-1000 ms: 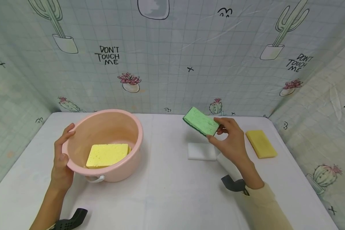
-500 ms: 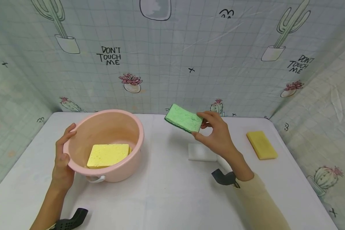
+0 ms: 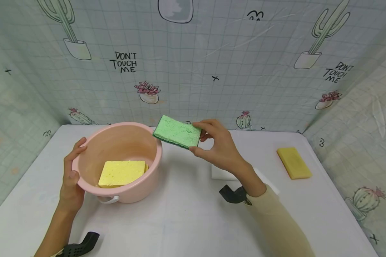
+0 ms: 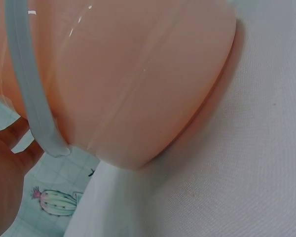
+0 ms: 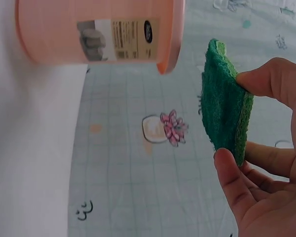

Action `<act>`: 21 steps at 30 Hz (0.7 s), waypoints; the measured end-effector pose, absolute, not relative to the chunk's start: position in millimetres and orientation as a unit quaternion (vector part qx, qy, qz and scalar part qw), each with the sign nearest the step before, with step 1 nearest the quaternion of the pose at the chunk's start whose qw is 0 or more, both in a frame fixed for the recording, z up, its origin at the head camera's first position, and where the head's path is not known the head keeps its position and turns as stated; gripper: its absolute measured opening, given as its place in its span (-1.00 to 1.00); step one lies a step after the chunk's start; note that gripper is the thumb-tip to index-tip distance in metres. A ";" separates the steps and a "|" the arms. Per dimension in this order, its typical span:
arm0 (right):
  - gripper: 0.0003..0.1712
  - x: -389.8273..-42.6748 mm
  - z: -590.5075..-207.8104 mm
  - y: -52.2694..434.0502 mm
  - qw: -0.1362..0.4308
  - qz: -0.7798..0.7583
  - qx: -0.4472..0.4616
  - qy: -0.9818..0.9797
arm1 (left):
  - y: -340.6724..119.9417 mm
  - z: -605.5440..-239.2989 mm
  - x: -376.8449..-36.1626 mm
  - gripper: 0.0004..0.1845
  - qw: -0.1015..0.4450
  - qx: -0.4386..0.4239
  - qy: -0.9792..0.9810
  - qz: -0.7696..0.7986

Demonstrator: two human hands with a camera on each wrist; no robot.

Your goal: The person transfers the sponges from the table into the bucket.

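The left hand (image 3: 71,178) lies low on the left, forearm bare, its fingers (image 3: 78,147) curled in a grip with the thumb (image 3: 73,175) pressed inward. The right hand (image 3: 219,147) is raised at centre, thumb below and fingers above pinching, its forearm in a pale yellow sleeve (image 3: 276,225).

Right hand (image 3: 220,150) pinching green sponge (image 3: 177,131), seemingly over pink basin (image 3: 148,142) rim

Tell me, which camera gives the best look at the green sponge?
The head view: it shows the whole green sponge, pinched at one end by the right hand, at the rim of the pink bowl. The right wrist view shows only its dark scouring side, edge-on. The left wrist view shows none of it.
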State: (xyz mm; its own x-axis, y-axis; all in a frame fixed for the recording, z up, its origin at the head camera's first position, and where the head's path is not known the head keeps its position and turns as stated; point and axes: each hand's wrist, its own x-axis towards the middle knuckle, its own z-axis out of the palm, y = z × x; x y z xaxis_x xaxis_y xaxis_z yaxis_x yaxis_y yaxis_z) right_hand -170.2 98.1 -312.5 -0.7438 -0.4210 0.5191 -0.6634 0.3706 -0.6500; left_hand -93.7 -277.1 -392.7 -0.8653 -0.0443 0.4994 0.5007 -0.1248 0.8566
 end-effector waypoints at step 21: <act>-0.27 -157.4 -291.2 19.8 0.031 0.414 0.396 -0.819 | -279.3 -393.9 -94.3 -0.42 0.193 -0.190 -0.649 -0.711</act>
